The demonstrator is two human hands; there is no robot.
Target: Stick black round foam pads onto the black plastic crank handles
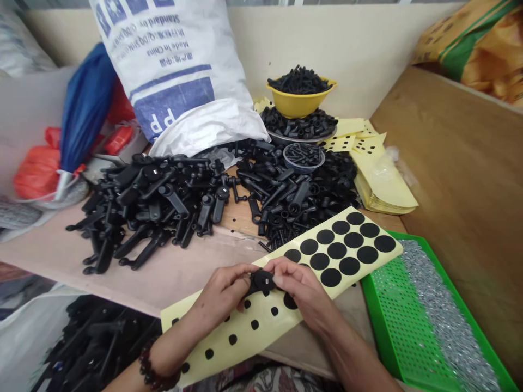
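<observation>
Both hands meet in the lower middle over a yellow sheet of round black stickers (337, 250). My left hand (218, 294) grips a black plastic part (260, 280) by its left side; its round end shows a small bright metal spot. At the right edge of that round end, the thumb and fingers of my right hand (300, 286) are closed in a pinch. Whether a sticker sits between them cannot be made out. Large black discs cover the sheet's upper right, while its lower left carries only small black dots.
Piles of black plastic parts (151, 201) lie left and centre. Behind stand a white sack (183, 60) and a yellow bowl (294, 103) heaped with black pieces. A green basket (392, 310) of small metal pieces is at right, below stacked yellow sheets (384, 185).
</observation>
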